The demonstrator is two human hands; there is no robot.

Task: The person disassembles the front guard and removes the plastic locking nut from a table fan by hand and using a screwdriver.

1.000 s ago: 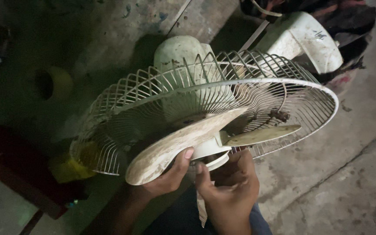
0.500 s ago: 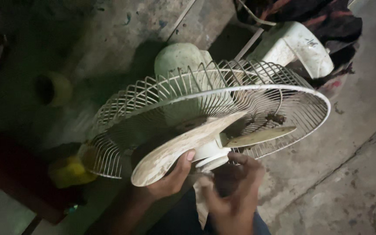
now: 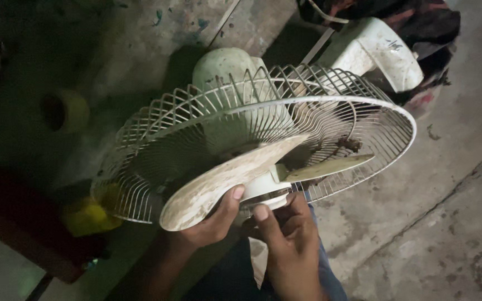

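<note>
Fan [image 3: 263, 139] tilted on concrete floor [image 3: 447, 223], rear cage up. Left hand [image 3: 210, 223] clamped on dirty blade [image 3: 224, 178]; right hand [image 3: 288, 234] fingers closed around white hub [image 3: 263, 189].

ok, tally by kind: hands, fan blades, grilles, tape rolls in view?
hands: 2, left hand and right hand
fan blades: 2 visible, dusty blade and far blade
grille: 1
tape roll: 1
Total: 6
</note>
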